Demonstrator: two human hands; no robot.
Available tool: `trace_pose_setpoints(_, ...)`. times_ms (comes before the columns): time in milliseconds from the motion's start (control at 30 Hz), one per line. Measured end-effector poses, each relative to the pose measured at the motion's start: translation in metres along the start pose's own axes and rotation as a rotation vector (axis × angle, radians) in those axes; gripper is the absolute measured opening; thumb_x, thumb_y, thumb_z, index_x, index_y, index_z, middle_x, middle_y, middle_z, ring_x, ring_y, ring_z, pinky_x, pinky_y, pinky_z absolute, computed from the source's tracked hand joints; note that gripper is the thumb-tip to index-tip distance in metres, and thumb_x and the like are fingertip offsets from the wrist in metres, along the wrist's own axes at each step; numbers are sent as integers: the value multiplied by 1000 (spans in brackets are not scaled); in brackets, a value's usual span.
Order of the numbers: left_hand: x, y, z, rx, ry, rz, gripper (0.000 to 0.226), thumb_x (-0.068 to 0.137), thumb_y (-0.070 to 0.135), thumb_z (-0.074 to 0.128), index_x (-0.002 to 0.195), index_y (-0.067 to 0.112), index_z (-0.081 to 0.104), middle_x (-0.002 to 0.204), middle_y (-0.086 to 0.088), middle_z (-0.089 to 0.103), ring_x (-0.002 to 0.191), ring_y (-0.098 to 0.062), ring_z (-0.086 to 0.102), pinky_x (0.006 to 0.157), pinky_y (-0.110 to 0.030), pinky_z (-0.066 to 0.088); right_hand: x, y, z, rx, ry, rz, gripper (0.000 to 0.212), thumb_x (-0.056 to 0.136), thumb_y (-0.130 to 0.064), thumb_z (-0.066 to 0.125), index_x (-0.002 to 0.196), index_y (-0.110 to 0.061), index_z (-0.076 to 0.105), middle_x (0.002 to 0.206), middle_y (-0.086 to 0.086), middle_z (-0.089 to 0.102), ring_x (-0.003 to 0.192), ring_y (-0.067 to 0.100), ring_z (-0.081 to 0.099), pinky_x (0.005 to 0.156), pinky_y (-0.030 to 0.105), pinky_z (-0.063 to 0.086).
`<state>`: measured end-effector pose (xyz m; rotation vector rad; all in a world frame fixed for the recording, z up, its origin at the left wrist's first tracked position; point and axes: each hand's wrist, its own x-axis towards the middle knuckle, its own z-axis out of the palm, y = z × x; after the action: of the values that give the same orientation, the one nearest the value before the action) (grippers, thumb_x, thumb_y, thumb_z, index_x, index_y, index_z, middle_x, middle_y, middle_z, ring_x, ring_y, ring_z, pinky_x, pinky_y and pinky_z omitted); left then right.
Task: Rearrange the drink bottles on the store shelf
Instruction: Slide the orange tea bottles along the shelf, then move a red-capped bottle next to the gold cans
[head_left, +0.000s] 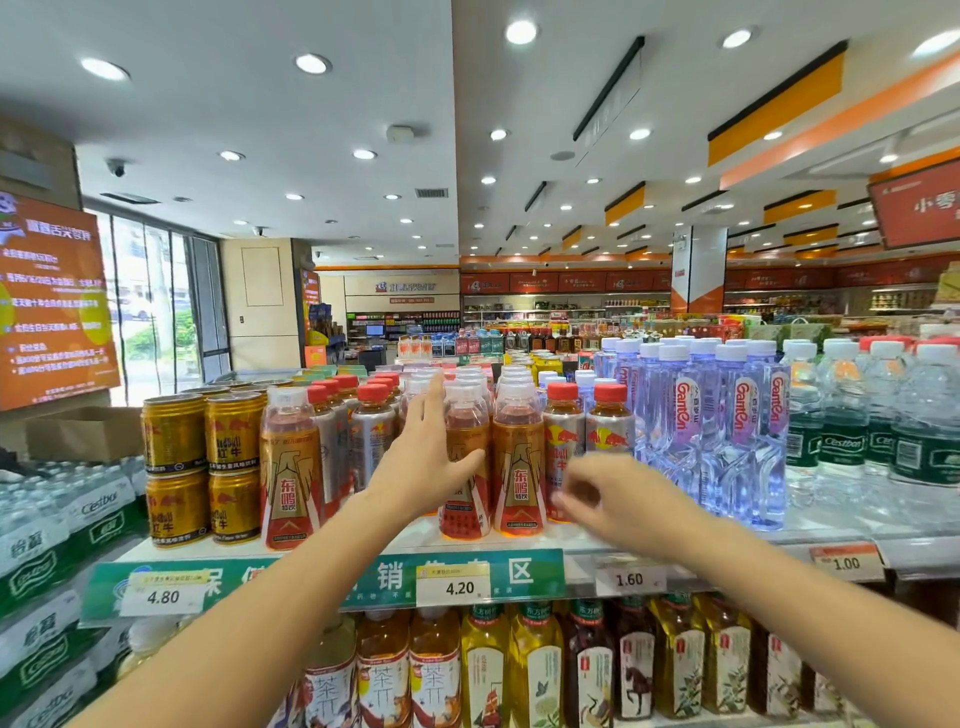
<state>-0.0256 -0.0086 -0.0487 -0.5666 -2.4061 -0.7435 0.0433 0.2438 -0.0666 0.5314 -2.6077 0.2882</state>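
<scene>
Left hand (422, 457): open, fingers spread, palm against the amber plastic energy-drink bottles (511, 457) on the white top shelf (545, 540). Right hand (610, 499): blurred, fingers loosely curled, holding nothing, just in front of the front row. Three amber bottles at front; four gold cans (205, 467) stacked two-by-two at left. Clear water bottles (727, 431) at right. Store aisles behind; recessed ceiling lights.

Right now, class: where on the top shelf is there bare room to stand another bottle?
Bare shelf shows at the front, between the lone orange bottle and the orange pair, under the left hand. The cans and water bottles are crowded.
</scene>
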Motion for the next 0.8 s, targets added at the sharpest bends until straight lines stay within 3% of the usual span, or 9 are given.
trace_pose_setpoints(100, -8, -9, -5, -16, -14, -4, 104, 94, 48, 67, 163, 24, -7, 171, -6, 13, 149, -25, 35, 113, -41, 41, 36, 2, -44, 31, 202, 6, 15, 100, -33, 63, 90, -21, 63, 86, -7, 63, 79, 11, 64, 72, 33, 59)
trace_pose_setpoints(167, -15, -18, -7, 26, -40, -16, 101, 94, 52, 65, 164, 25, -3, 170, -6, 18, 146, -25, 41, 110, -42, 45, 62, 6, -66, 27, 277, 50, 12, 99, -30, 64, 100, -18, 64, 97, -1, 63, 88, 18, 63, 78, 35, 57)
trace_pose_setpoints(267, -31, -34, -10, 141, -89, -32, 94, 93, 61, 59, 163, 27, 6, 166, -4, 26, 131, -23, 57, 101, -43, 55, 94, 13, -80, -110, 167, 146, 31, 99, -32, 61, 126, -15, 60, 122, 7, 60, 108, 25, 59, 94, 44, 52)
trace_pose_setpoints(367, -48, -46, -15, 224, -119, -34, 83, 92, 66, 56, 159, 30, 22, 155, 3, 41, 120, -16, 63, 94, -39, 58, 108, 13, -76, -252, -21, 227, 45, 102, -38, 56, 141, -15, 53, 134, 9, 59, 101, 25, 59, 90, 43, 53)
trace_pose_setpoints(533, -67, -59, -23, 322, -188, -41, 53, 92, 70, 52, 130, 34, 57, 118, 15, 65, 101, -7, 62, 87, -32, 59, 113, 17, -57, -299, -118, 266, 43, 103, -50, 50, 134, -19, 56, 129, 3, 66, 102, 26, 61, 97, 45, 46)
trace_pose_setpoints(667, -72, -66, -25, 352, -262, -64, 47, 90, 73, 51, 119, 37, 62, 107, 17, 66, 93, -6, 61, 78, -28, 59, 112, 18, -47, -254, -88, 312, 46, 102, -57, 49, 133, -22, 50, 123, 4, 68, 114, 31, 61, 109, 52, 31)
trace_pose_setpoints(800, -75, -68, -24, 376, -268, -56, 46, 91, 74, 50, 110, 36, 66, 98, 20, 64, 87, -4, 62, 68, -22, 54, 113, 18, -40, -194, -14, 352, 38, 101, -53, 53, 124, -22, 51, 109, 3, 71, 108, 30, 62, 111, 51, 27)
